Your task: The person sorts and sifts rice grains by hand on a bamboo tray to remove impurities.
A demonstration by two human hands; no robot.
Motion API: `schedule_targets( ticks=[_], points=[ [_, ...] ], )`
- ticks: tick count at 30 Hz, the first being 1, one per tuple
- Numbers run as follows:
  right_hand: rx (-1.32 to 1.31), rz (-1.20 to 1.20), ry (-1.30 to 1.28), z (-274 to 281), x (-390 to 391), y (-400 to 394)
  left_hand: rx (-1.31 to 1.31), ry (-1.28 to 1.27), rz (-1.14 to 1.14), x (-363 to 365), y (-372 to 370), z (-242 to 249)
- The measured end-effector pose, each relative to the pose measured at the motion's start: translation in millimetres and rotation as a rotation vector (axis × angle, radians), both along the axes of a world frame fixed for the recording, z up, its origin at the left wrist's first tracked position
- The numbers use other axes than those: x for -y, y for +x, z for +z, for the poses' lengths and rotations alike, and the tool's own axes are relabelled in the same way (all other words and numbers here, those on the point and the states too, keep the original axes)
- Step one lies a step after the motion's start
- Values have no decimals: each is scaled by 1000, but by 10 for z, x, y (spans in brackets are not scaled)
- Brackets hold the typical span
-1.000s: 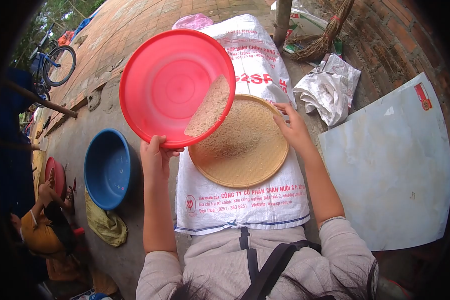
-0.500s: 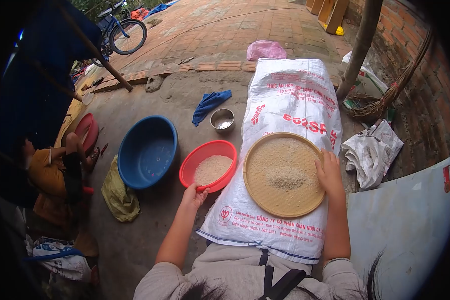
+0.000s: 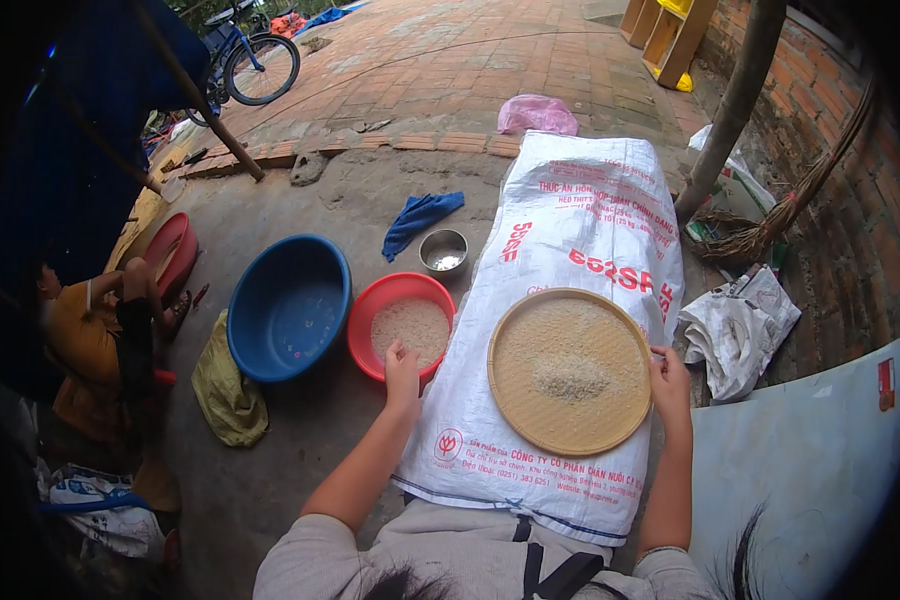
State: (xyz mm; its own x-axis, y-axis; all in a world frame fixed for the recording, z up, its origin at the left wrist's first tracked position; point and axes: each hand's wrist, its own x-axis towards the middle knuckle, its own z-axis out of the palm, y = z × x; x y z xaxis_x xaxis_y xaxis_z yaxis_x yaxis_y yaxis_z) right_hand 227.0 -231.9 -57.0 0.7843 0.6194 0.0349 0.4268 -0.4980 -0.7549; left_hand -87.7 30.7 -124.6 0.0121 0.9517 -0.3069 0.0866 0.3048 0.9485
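Observation:
My right hand grips the right rim of a round woven bamboo tray. Pale grains lie on it, heaped around the middle with a thin scatter about. Under the tray, a white printed sack stretches across my lap and away from me. My left hand is over the near rim of a red plastic basin, its fingers curled together. Whether they pinch anything is hidden. Rice covers the basin's bottom.
Left of the red basin stand a large blue basin and a yellowish sack. Beyond are a metal bowl and blue cloth. A seated person is at far left. A wooden post and crumpled white sack are right.
The red basin has gone from tilted to level and shifted slightly left. My left hand has left its rim grip and moved up over the near edge. My right hand sits lower on the tray's rim.

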Motion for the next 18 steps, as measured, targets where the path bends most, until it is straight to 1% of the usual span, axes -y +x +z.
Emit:
schedule_targets(
  ticks=[2, 4, 5, 7, 8, 10, 11, 12, 13, 14, 15, 16, 17, 18],
  points=[
    [-25, 8, 48, -55, 4, 17, 58, 288, -454, -22, 234, 494],
    [-105, -21, 96, -59, 3, -34, -120, 329, -771, 63, 581, 784],
    [-103, -23, 95, -97, 13, -34, -294, 399, -859, 144, 745, 791],
    [-135, -60, 236, -225, 24, -2, -673, 592, -859, 327, 997, 758],
    [-126, -78, 239, -262, 36, 30, -663, 604, -874, 303, 1061, 751],
    [-213, -162, 406, -284, 122, 50, -393, 498, -882, 253, 1215, 751],
    [-218, -190, 439, -290, 174, 55, -297, 453, -879, 268, 1245, 759],
    [-222, -224, 467, -241, 168, 53, -228, 476, -872, 294, 1269, 783],
    [-190, -214, 468, -207, 152, 72, -171, 423, -856, 337, 1259, 913],
    [-161, -206, 470, -170, 89, 85, -103, 473, -812, 281, 1239, 817],
    [-142, -188, 500, -50, -37, 35, 17, 359, -785, 225, 1172, 872],
    [-116, -157, 478, 17, -173, -2, 141, 299, -741, 89, 1081, 840],
    [-185, -136, 595, 170, -376, -160, 237, 219, -698, 20, 943, 999],
    [-186, -93, 531, 267, -533, -283, 238, 221, -631, -86, 793, 1063]
  ],
)
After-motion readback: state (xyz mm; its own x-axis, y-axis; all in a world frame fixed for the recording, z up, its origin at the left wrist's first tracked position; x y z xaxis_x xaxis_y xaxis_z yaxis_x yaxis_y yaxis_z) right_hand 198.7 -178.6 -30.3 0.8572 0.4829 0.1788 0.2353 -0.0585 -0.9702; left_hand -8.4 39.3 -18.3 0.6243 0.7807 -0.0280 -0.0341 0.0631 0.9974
